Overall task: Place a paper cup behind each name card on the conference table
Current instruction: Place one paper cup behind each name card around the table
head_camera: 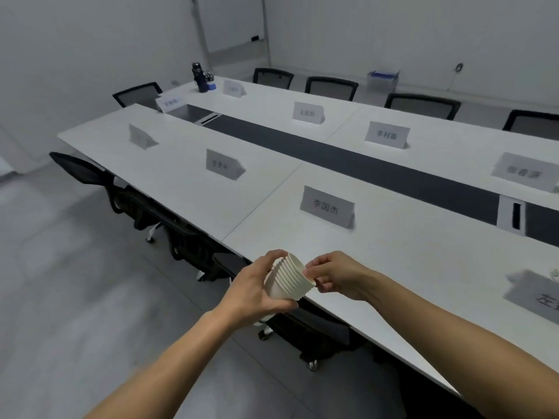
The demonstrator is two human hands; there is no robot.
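gripping a nested stack of white paper cups at the long white conference table's near edge, left hand wraps it; right hand pinches the top rim.

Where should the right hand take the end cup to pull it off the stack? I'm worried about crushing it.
Judging by the pose, at the rolled rim of the end cup, coming from the right, where the open ends face. The left hand wraps the stack at its base, lying sideways, so only the rims are exposed. The right hand already pinches there; the rim is likely the stiffest part.
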